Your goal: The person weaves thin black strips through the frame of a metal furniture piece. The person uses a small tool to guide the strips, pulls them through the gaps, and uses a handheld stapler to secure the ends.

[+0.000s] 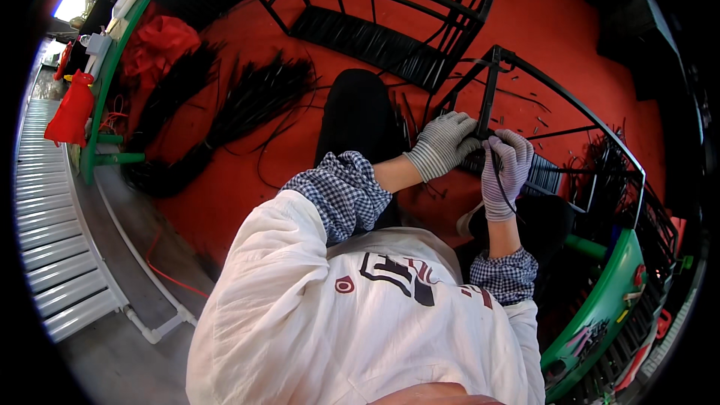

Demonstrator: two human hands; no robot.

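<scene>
Both my hands wear thin grey-and-white striped gloves and meet at the bottom of an upright post of a black metal frame (489,94). My left hand (444,144) is closed around the frame at the foot of this post, its fingertips partly hidden. Just to the right, my right hand (508,172) pinches a thin black strip (498,172), whose free tail hangs down across the glove toward the wrist. Dark woven strips (544,178) fill the frame's lower part beside that hand.
Another black frame with a woven base (360,37) stands ahead on the red floor (247,187). Bundles of black strips (259,94) lie at left, with scattered offcuts around the near frame. A green-edged table (112,82) and slatted white rack (60,232) stand left; a green curved piece (600,315) sits lower right.
</scene>
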